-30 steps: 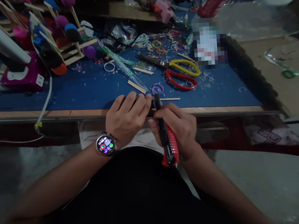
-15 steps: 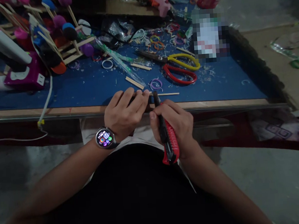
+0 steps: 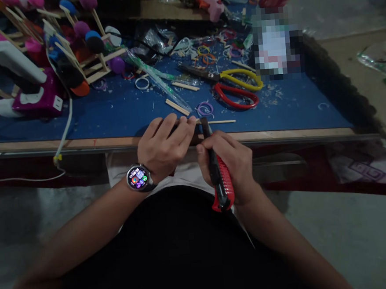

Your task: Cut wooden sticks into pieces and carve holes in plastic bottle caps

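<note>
My left hand (image 3: 165, 145), with a smartwatch (image 3: 137, 178) on the wrist, presses a thin wooden stick (image 3: 218, 122) down at the near edge of the blue table (image 3: 111, 115); its fingers are closed together on the stick. My right hand (image 3: 229, 161) is wrapped round a red and black utility knife (image 3: 219, 178). The knife's tip meets the stick just right of my left fingertips. The stick's free end pokes out to the right.
Red and yellow scissors (image 3: 238, 90), short wooden sticks (image 3: 177, 107), rubber bands (image 3: 205, 109) and shavings lie on the blue surface. A wooden frame with coloured balls (image 3: 80, 42) and a purple and white device (image 3: 39, 96) with a white cable stand at the left.
Both hands stay at the table edge on the stick and knife. The view has shifted slightly; the hands have barely moved.
</note>
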Tool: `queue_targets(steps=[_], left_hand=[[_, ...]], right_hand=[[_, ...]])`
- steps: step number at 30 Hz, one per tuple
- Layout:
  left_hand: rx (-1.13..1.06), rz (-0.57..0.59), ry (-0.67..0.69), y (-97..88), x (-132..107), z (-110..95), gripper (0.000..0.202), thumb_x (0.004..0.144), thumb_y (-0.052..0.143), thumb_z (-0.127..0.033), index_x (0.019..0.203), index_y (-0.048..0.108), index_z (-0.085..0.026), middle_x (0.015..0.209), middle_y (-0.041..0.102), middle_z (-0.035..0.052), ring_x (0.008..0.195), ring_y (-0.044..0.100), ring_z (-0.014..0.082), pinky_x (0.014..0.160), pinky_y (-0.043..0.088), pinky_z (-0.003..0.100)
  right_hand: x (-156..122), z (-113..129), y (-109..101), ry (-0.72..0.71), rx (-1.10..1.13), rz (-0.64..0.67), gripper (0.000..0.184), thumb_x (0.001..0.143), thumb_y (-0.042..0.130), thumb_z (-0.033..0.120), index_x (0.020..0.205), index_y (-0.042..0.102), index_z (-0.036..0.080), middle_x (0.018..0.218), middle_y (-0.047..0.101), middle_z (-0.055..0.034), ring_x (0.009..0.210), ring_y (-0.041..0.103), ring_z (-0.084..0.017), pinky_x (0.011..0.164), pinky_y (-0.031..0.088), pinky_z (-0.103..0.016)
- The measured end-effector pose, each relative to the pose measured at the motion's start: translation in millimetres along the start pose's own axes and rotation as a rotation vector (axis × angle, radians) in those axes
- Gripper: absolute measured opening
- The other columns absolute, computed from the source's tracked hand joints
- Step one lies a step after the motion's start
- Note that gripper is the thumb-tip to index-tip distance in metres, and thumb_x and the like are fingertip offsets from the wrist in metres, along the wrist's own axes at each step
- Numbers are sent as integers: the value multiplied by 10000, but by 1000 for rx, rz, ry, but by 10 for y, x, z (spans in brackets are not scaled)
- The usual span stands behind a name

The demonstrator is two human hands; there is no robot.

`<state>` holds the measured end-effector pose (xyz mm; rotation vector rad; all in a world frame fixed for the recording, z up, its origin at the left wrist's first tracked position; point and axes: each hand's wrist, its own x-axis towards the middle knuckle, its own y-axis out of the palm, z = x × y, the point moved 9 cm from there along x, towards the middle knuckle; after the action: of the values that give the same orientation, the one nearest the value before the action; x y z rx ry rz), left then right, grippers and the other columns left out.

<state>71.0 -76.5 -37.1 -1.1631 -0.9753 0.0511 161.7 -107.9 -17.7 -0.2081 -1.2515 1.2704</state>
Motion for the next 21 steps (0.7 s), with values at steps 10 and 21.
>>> queue_targets(steps=[10, 21], left_hand=[[114, -69, 60, -86, 24, -50, 333, 995, 468, -114, 1287, 627, -90, 1122, 750, 111, 1056, 658, 259, 855, 475, 403], [201, -128, 85, -190, 50, -72, 259, 979, 532, -138, 1191, 672, -91, 1046, 773, 72, 955, 673, 229, 796, 492, 365]], right_hand=[[-22, -22, 78, 32, -56, 8, 207, 947, 506, 175, 744, 503, 218, 696, 559, -10, 628, 524, -145, 561, 381, -238], [-55, 33, 78, 23, -30, 29, 214, 933, 500, 151, 731, 499, 221, 682, 555, -3, 616, 525, -141, 568, 387, -231]])
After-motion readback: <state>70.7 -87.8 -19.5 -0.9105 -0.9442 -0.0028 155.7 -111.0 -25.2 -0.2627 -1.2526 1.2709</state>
